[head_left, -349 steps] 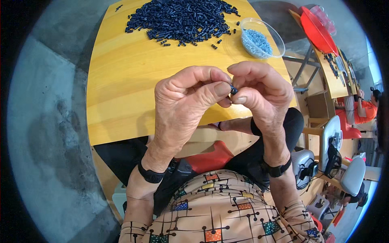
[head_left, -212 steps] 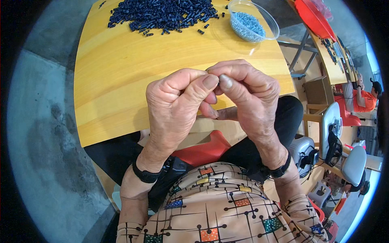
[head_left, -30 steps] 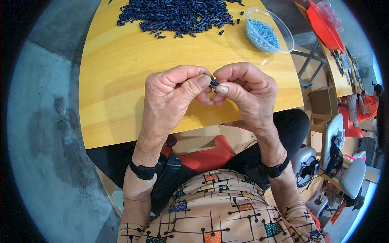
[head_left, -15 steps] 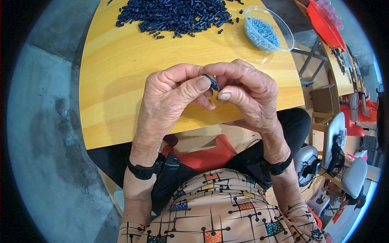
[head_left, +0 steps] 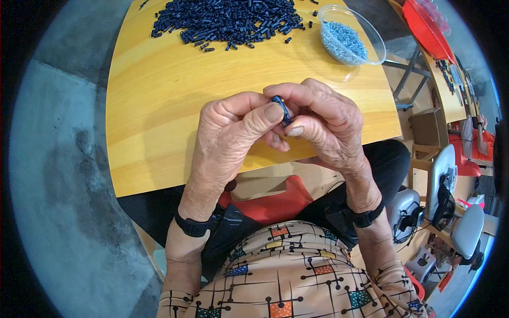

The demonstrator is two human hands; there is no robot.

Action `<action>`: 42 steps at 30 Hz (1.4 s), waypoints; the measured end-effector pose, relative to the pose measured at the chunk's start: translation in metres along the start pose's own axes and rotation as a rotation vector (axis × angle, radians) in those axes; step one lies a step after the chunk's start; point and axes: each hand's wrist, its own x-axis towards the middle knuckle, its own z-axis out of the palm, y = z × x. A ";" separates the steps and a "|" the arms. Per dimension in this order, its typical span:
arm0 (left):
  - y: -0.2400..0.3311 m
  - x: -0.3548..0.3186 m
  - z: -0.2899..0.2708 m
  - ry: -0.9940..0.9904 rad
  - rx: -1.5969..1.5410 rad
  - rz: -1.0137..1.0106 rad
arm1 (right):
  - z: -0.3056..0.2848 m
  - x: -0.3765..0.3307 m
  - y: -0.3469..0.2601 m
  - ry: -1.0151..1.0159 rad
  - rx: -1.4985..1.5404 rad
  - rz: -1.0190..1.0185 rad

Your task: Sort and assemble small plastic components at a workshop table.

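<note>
Between my hands, above the near part of the yellow table (head_left: 154,122), is a small black plastic part (head_left: 281,110), slim and tilted. My left hand (head_left: 236,124) pinches it between thumb and fingers. From the other side my right hand (head_left: 323,116) closes on the same part, its forefinger at the top end and thumb near the lower end. The fingers hide much of the part. A large heap of similar small black parts (head_left: 228,21) lies at the table's far side. To its right stands a clear round plastic bowl (head_left: 375,50) with many tiny silvery pieces (head_left: 343,42).
A few loose black parts lie around the heap. Right of the table are a folding metal leg (head_left: 408,79), a cardboard box (head_left: 428,127), grey-seated chairs (head_left: 466,230) and a second table with a red tray (head_left: 427,32). A person in orange (head_left: 480,143) is at the far right.
The black part has turned more upright between my fingers, and more of it shows. My left hand has shifted slightly to the right.
</note>
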 end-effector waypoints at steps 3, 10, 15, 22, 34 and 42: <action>-0.002 -0.001 0.001 -0.006 -0.011 -0.005 | -0.002 -0.001 0.002 0.009 -0.018 -0.052; -0.004 -0.001 0.001 0.001 -0.130 -0.074 | 0.003 -0.007 0.009 0.072 0.033 -0.035; -0.004 0.000 0.005 0.051 -0.026 -0.069 | 0.005 -0.008 0.012 0.088 -0.003 -0.038; -0.007 -0.001 0.012 0.171 0.217 -0.040 | -0.001 -0.006 0.013 0.070 -0.221 -0.125; -0.022 -0.001 0.014 0.174 -0.099 -0.009 | -0.006 -0.004 0.012 0.023 -0.291 -0.149; -0.024 -0.003 0.017 0.179 -0.130 -0.003 | -0.006 -0.004 0.014 -0.003 -0.178 -0.074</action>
